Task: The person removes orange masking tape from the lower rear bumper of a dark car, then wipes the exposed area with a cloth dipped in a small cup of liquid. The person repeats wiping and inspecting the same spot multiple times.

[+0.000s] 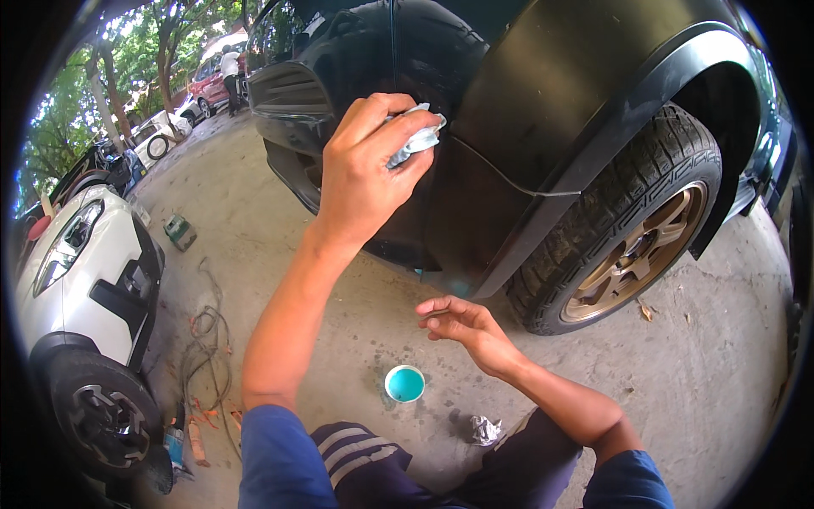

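My left hand (365, 165) is raised to the dark bumper (437, 199), its fingers closed around a crumpled whitish wad (415, 144), paper or cloth. The wad is at the bumper's dark surface; whether it presses there I cannot tell. Lower and to the right, my right hand (466, 331) hovers above the floor, fingers loosely bent and apart, with nothing in it. Below it stands a small white-rimmed tub (404, 384) of turquoise liquid. A second crumpled wad (486, 430) lies on the ground by my right knee.
To the right is the dark car's front wheel (644, 246) with a bronze rim, under a wide fender flare. A white car front (93, 271) stands at left. Cables (208, 348), a blue tool (174, 445) and a green box (179, 232) lie on the concrete. A person (230, 76) stands far off.
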Available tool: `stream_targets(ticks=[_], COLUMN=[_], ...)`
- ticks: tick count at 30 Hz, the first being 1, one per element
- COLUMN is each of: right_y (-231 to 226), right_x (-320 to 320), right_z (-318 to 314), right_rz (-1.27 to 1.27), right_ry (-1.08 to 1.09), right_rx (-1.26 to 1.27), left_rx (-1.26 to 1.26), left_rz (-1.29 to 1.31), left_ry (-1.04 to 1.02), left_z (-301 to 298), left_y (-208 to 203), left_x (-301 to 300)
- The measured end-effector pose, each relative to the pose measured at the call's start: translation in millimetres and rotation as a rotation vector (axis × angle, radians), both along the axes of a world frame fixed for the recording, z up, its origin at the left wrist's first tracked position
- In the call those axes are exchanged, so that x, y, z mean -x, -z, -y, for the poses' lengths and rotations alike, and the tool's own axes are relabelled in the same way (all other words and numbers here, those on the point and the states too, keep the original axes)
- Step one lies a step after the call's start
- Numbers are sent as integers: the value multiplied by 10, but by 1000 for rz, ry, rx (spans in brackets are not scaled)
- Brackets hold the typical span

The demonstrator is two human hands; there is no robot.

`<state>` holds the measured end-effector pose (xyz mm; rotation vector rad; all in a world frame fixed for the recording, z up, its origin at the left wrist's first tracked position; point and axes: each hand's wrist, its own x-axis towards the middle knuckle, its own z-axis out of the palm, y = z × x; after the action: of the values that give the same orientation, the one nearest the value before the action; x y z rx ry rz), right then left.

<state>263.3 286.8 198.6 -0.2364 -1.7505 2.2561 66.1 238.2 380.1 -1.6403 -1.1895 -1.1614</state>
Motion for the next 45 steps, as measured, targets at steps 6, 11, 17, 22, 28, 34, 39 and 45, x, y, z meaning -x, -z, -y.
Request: stream_targets(ticks=[6, 11, 17, 22, 28, 34, 39, 45], right_y=[-10, -15, -22, -29, -47, -54, -18, -11], right_x=[6, 5, 17, 21, 20, 27, 36, 41], right_z=[22, 31, 9, 0, -4, 1, 0, -14], right_rz=[23, 16, -4, 2, 0, 0, -15, -10], right_ry=[-15, -11, -1, 0, -2, -7, -9, -40], right_rx=[-2, 18, 55, 62, 116, 126, 125, 83], left_rx=[-16, -18, 12, 27, 30, 22, 10, -239], left_rz=[-4, -10, -62, -106, -127, -134, -147, 121], left_ry=[48, 56, 40, 35, 30, 39, 44, 321], left_z=[-90, -114, -92, -86, -96, -106, -132, -150], left_y=[-9, -3, -76, -167, -218, -247, -309, -371], left_x=[26, 25, 16, 17, -1, -13, -40, 44])
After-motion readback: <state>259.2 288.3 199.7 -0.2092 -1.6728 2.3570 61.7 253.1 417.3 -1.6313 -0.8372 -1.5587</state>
